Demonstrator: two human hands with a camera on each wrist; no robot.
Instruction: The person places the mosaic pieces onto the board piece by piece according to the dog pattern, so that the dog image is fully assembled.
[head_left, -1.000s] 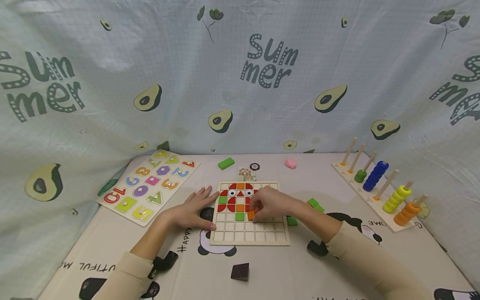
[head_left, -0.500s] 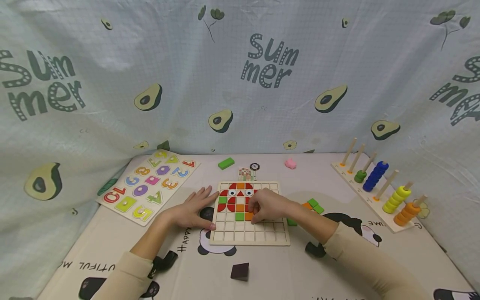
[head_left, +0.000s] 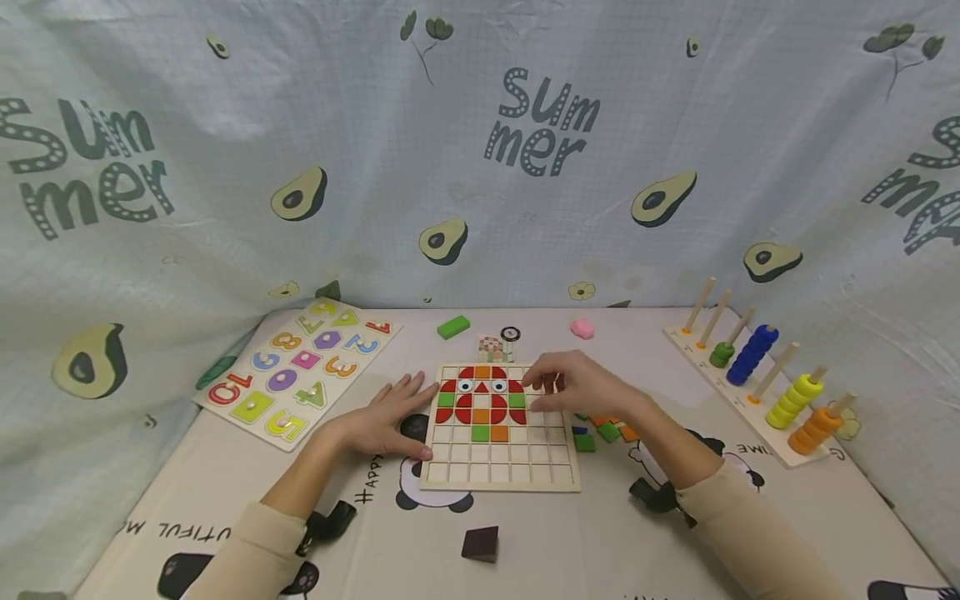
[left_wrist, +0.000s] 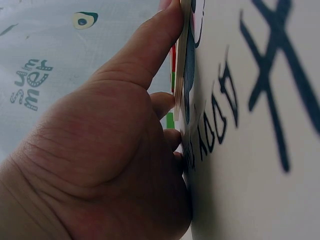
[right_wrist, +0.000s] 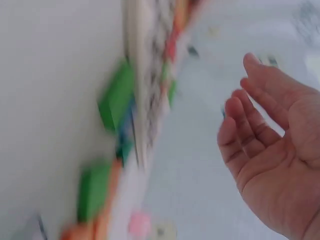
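A wooden grid board point(head_left: 450, 473) lies in the middle of the table, with red, green, orange and eye-patterned tiles set in its upper cells. In its fourth row sit a green tile point(head_left: 480, 433) and an orange tile point(head_left: 498, 433) side by side. My left hand point(head_left: 382, 423) rests spread at the board's left edge; in the left wrist view its thumb point(left_wrist: 150, 45) touches the board's edge. Above the board's right side hovers my right hand point(head_left: 581, 387), fingers loosely bent and holding nothing, as the right wrist view also shows.
Loose green and orange tiles point(head_left: 609, 432) lie right of the board. A number puzzle point(head_left: 300, 375) is at the left, and a peg stacker with coloured rings point(head_left: 757, 392) at the right. Behind the board are a picture card point(head_left: 493, 348), a green block point(head_left: 453, 327) and a pink piece point(head_left: 582, 328).
My right hand has let go of the orange tile in the fourth row, then lifted and moved right, uncovering the red and green tiles. The left hand has stayed in place.
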